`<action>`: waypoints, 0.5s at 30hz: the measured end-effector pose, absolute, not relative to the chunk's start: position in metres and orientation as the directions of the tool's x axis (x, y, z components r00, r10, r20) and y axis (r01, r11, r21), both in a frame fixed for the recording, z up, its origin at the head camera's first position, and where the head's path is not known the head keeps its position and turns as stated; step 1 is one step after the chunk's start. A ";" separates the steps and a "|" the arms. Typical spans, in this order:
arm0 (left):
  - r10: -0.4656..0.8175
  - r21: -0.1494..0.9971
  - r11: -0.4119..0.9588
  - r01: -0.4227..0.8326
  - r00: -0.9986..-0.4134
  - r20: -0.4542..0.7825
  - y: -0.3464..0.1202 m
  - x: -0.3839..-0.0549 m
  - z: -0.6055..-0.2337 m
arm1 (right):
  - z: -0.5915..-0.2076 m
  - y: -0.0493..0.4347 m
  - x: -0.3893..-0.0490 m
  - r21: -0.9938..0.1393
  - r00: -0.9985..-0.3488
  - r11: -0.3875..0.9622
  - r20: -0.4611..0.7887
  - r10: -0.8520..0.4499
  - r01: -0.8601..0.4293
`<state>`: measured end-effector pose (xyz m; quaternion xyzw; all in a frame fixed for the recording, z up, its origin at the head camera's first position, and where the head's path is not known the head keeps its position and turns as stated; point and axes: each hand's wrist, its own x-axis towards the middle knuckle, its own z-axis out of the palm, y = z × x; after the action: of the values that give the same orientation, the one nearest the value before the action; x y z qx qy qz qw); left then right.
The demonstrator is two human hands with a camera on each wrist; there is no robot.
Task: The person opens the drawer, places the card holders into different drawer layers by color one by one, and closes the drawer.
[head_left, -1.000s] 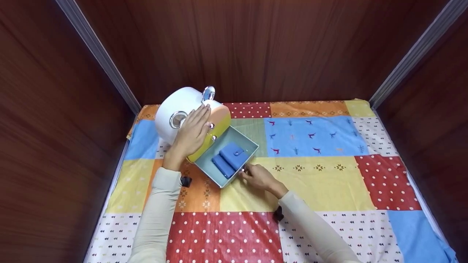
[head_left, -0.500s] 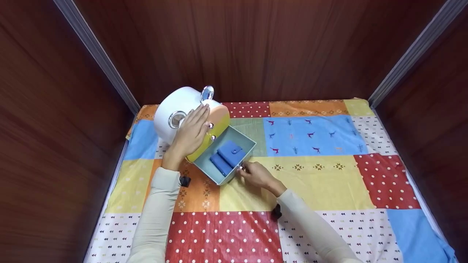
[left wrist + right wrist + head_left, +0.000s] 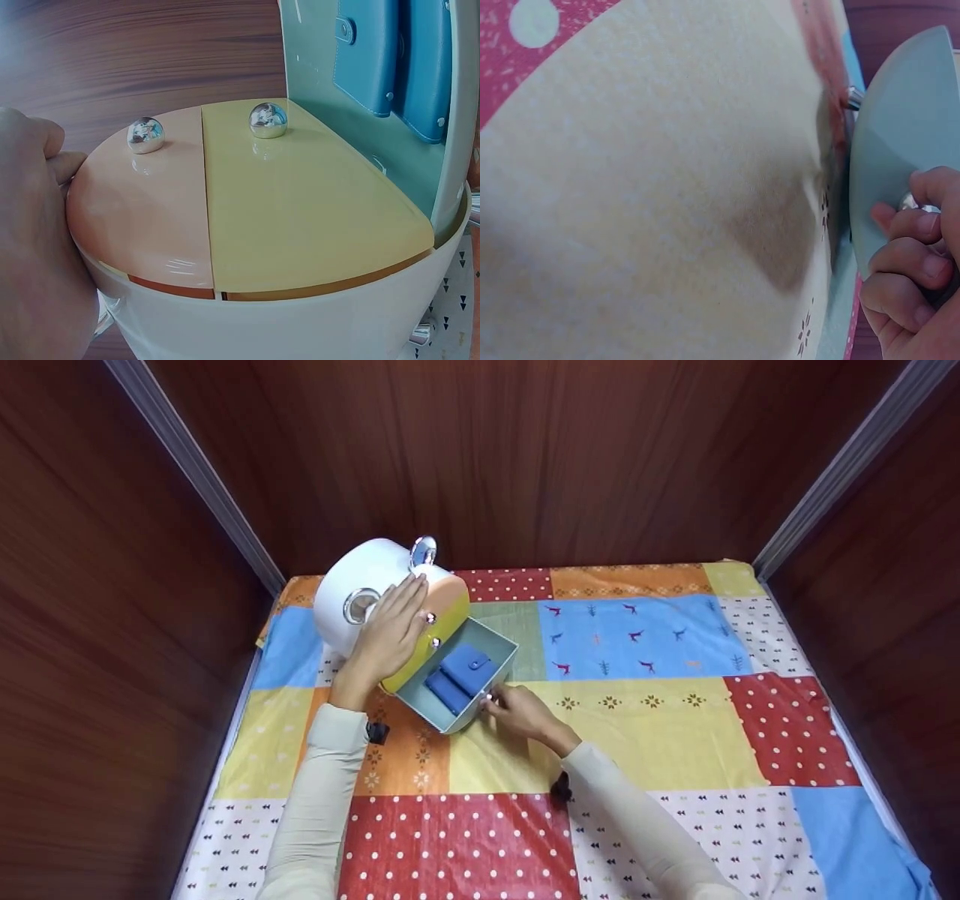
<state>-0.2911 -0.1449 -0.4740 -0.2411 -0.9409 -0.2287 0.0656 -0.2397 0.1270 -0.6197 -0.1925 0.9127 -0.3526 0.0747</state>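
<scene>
A rounded white storage box point(image 3: 334, 611) stands at the back left, with orange point(image 3: 161, 202) and yellow point(image 3: 300, 202) drawer fronts, each bearing a silver knob. Its pale teal bottom drawer point(image 3: 495, 642) is pulled partly out. Inside lie two blue things side by side: a wallet with a snap strap point(image 3: 463, 666) and a narrower blue wallet-like piece point(image 3: 446, 691). My left hand point(image 3: 391, 626) rests on the box's top with its fingers straight. My right hand point(image 3: 523, 711) pinches the teal drawer's round silver knob point(image 3: 909, 201), its other fingers curled.
A patchwork cloth point(image 3: 637, 735) covers the table. Dark wood-grain panels point(image 3: 510, 465) close in the back and both sides. A shiny silver ear-shaped piece point(image 3: 424, 551) sticks up from the box top.
My right hand has pushed the teal drawer a little further into the box, carrying the blue wallets with it. My left hand stays on the box.
</scene>
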 end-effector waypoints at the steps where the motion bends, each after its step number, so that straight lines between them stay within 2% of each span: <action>1: 0.424 0.397 0.780 0.484 -0.875 0.235 -0.145 -0.291 -0.474 | -0.620 0.127 -0.240 -0.672 -0.916 0.680 -0.006 -0.400 -0.293; 15: 0.422 0.396 0.768 0.503 -0.863 0.278 -0.144 -0.290 -0.475 | -0.620 0.117 -0.247 -0.675 -0.909 0.669 0.005 -0.418 -0.311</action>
<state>-0.2899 -0.1441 -0.4752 -0.2469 -0.9363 -0.2343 0.0868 -0.2473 0.1174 -0.6199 -0.2002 0.9104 -0.3541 0.0753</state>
